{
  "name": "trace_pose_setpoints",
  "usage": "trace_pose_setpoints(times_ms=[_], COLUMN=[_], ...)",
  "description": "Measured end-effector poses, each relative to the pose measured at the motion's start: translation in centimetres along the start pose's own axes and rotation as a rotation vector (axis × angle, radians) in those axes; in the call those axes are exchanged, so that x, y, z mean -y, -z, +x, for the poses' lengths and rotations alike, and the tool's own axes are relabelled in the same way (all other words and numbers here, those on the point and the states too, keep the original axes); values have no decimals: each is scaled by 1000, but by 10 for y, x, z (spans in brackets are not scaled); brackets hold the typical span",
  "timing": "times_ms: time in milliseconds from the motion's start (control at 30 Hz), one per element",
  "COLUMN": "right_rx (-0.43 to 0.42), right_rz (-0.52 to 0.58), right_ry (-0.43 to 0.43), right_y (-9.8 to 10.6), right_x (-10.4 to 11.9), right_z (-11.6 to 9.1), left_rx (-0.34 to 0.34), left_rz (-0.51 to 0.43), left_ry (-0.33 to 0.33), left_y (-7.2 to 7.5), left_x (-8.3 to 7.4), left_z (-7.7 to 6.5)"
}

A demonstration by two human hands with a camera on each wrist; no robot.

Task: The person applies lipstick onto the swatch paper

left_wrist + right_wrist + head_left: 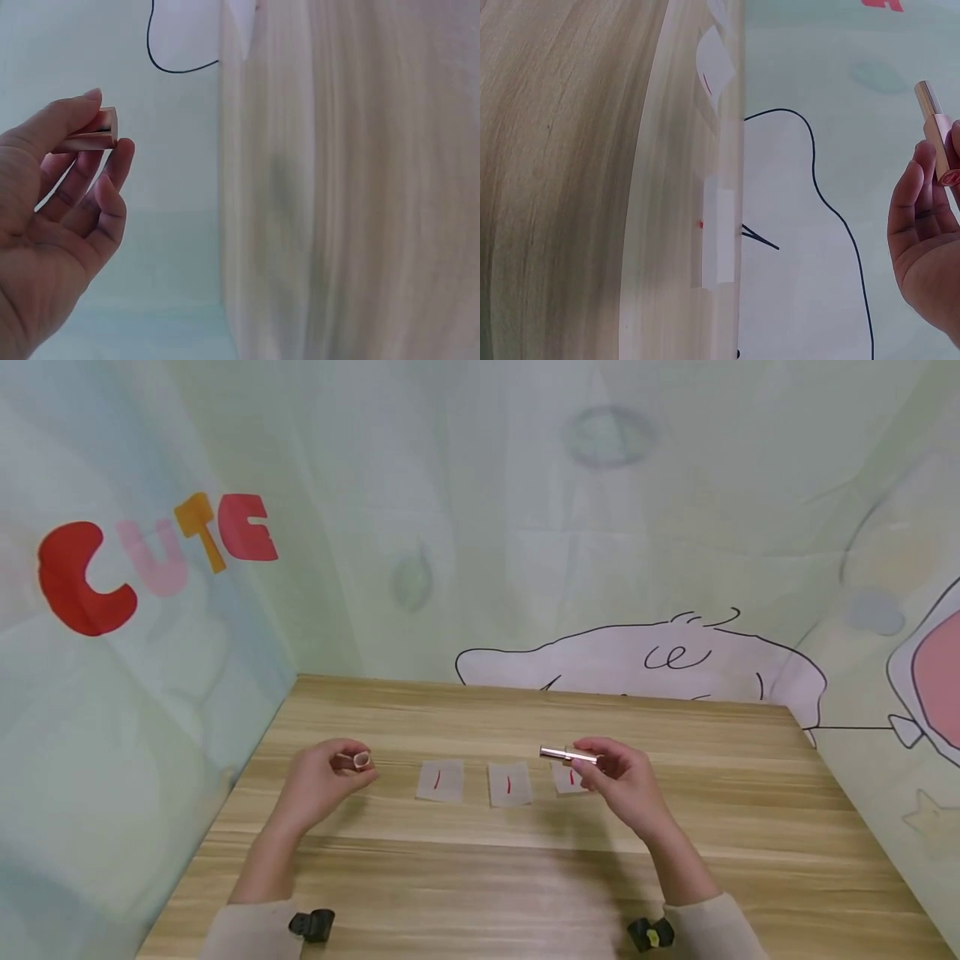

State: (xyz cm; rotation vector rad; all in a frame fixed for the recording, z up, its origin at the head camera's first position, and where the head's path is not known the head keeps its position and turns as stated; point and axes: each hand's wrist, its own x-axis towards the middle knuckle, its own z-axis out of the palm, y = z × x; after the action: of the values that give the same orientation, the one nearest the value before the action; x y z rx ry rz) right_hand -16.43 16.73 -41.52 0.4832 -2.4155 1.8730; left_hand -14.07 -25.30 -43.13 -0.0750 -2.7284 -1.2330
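My left hand [318, 783] pinches a lipstick cap [362, 761] between thumb and fingers, above the left side of the table. In the left wrist view the hollow end of that shiny pinkish cap faces away from the palm. Over the right side, my right hand [626, 787] holds an uncapped lipstick tube [555, 753] by its base, the metallic end pointing left. The red label on its bottom [950, 178] shows in the right wrist view. Three small white paper squares lie between the hands: a left one [453, 782], a middle one [521, 785] and a right one [562, 782]. Each carries a short red stroke; the right hand partly covers the right one.
The wood-grain table [450, 877] reaches back to a printed cloth wall [360, 485], with more cloth at the left and right sides. Black wrist cameras sit on the left cuff [313, 926] and right cuff [651, 933].
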Motion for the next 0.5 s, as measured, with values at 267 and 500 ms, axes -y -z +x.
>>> trace_pose_setpoints(times_ms=[267, 500], right_rx=[4, 5], right_rz=[6, 1], right_ry=[-3, -12], right_y=[-1, -1], right_x=[3, 5], right_z=[2, 3], left_rx=[6, 41], left_rz=[-21, -26], left_ry=[-53, -92], left_y=[-4, -10], left_x=[-26, -44], left_z=[4, 5])
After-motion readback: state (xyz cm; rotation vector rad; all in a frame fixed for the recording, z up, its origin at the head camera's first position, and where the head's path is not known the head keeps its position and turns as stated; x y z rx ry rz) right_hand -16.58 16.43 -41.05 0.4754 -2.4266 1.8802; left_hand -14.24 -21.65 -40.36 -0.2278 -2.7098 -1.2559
